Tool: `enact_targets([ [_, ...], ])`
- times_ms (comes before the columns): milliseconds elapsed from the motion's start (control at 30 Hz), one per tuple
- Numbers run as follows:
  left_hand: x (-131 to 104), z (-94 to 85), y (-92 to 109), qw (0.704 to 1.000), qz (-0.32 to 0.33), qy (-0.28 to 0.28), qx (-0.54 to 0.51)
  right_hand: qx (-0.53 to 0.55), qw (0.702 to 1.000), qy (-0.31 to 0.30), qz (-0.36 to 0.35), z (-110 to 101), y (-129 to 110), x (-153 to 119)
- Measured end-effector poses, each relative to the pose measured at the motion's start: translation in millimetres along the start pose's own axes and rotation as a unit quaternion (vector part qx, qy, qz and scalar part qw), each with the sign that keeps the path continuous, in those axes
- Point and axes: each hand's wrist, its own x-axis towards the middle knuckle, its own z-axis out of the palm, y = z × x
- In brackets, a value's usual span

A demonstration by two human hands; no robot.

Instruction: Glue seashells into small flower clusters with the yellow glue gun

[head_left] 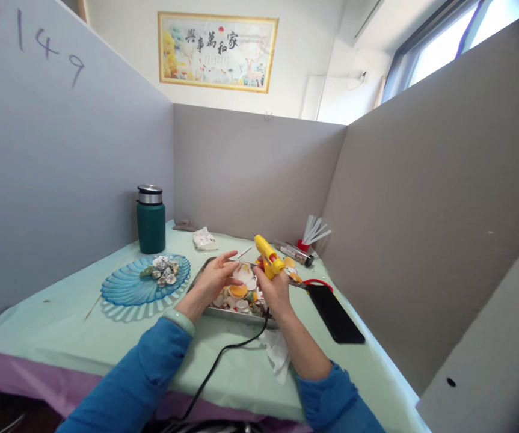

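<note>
Evidently for safety, the right hand [276,296] grips the yellow glue gun [267,252] just below the frame's centre, its nozzle tilted up and away from the fingers. The left hand [216,278] is open, fingers spread above the metal tray [236,317], probably for easy reach to the loose pieces [238,291]. The gun looks smooth and bright, dark-tipped, while a black cord [225,348] curves toward the bottom edge

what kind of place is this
Probably a small partitioned craft workstation: grey panels enclose the table, the right hand holds a yellow glue gun, and a metal tray holds shell-like pieces.
</note>
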Motion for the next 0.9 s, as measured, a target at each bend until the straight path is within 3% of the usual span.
enact_targets([
  [233,1.7,-1.7,-1.1,0.999,0.009,0.023,0.028,0.009,1.0,-0.026,0.011,-0.3,0.4,1.1],
  [900,1.8,-1.9,-4.1,0.996,0.03,0.042,0.074,-0.007,1.0,-0.005,-0.008,0.2,2.3,1.0],
])
